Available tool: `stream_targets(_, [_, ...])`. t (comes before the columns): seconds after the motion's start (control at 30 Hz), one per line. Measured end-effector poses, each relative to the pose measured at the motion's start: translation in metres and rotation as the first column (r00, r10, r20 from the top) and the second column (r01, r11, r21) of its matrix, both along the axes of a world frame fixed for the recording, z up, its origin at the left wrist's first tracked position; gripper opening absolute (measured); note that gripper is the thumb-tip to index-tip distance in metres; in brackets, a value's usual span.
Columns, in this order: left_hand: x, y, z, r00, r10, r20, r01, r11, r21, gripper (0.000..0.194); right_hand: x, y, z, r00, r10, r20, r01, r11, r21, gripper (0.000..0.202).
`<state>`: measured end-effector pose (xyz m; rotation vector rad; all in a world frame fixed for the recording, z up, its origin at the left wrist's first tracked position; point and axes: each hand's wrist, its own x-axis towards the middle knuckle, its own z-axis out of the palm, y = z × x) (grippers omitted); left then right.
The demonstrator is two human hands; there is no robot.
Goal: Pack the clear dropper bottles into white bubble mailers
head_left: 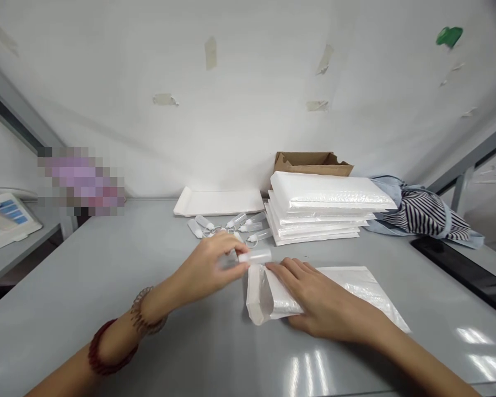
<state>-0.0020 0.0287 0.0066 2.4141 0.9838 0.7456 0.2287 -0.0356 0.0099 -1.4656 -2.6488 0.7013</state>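
Note:
Between the thumb and fingers of my left hand (213, 262) is a small translucent plastic bottle (257, 256), held just above the open mouth of a white bubble mailer (370, 286). My right hand (314, 300) grips the mailer near its mouth, which gapes toward the left with its flap folded out. Beyond my left hand lies a loose group of similar small bottles (235, 220) with white caps and looped ties. Part of that group is hidden behind my fingers.
A stack of white bubble mailers (326, 207) stands at the back right before a brown cardboard box (314, 162). One flat white mailer (223, 201) lies by the wall. Striped cloth (430, 212) and a long black object (463, 270) are at right; a white device (8, 218) is far left.

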Motion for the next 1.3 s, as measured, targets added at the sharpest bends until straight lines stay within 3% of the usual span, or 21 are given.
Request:
stream_targets(0.17, [-0.016,-0.011,-0.003,0.998,-0.044,-0.035,0.039,0.991,-0.128,0.009,-0.003,0.0,-0.006,0.999,-0.016,-0.037,0.017,0.999,0.041,0.069])
stream_targets(0.23, [-0.013,-0.012,-0.006,0.996,-0.088,-0.018,0.084,0.987,-0.139,0.01,-0.005,0.0,-0.008,0.999,-0.013,-0.052,0.016,0.998,0.061,0.067])
stream_targets(0.33, [0.0,-0.02,-0.01,0.97,-0.242,0.014,0.24,0.954,-0.181,0.007,-0.011,-0.003,-0.011,0.998,-0.001,-0.065,0.006,0.997,0.082,0.068])
stream_targets(0.43, [0.012,-0.031,-0.015,0.927,-0.375,0.011,0.367,0.901,-0.232,0.022,-0.018,-0.007,-0.012,0.996,0.029,-0.079,-0.023,0.997,0.078,0.07])
stream_targets(0.6, [0.02,-0.041,-0.024,0.897,-0.442,-0.029,0.419,0.867,-0.271,0.029,-0.026,-0.013,-0.01,0.996,0.05,-0.069,-0.051,0.999,-0.014,0.078])
stream_targets(0.77, [0.022,-0.052,-0.022,0.82,-0.561,-0.112,0.507,0.804,-0.311,0.017,-0.029,-0.017,-0.009,0.991,0.119,-0.055,-0.122,0.99,-0.063,0.083])
stream_targets(0.87, [0.023,-0.057,-0.019,0.852,-0.519,-0.07,0.477,0.824,-0.305,0.017,-0.028,-0.018,-0.01,0.99,0.122,-0.076,-0.126,0.99,-0.059,0.082])
stream_targets(1.03, [0.016,-0.052,-0.01,0.895,-0.446,0.008,0.425,0.847,-0.32,0.033,-0.022,-0.015,-0.011,0.986,0.075,-0.147,-0.072,0.997,0.02,0.072])
stream_targets(1.2, [0.01,-0.048,-0.006,0.878,-0.478,-0.026,0.458,0.856,-0.241,0.028,-0.02,-0.012,-0.012,0.99,0.072,-0.124,-0.066,0.996,0.052,0.068])
stream_targets(1.3, [0.013,-0.049,-0.021,0.885,-0.464,-0.047,0.465,0.885,0.023,0.026,-0.022,-0.012,-0.013,0.99,0.082,-0.113,-0.074,0.995,0.068,0.069])
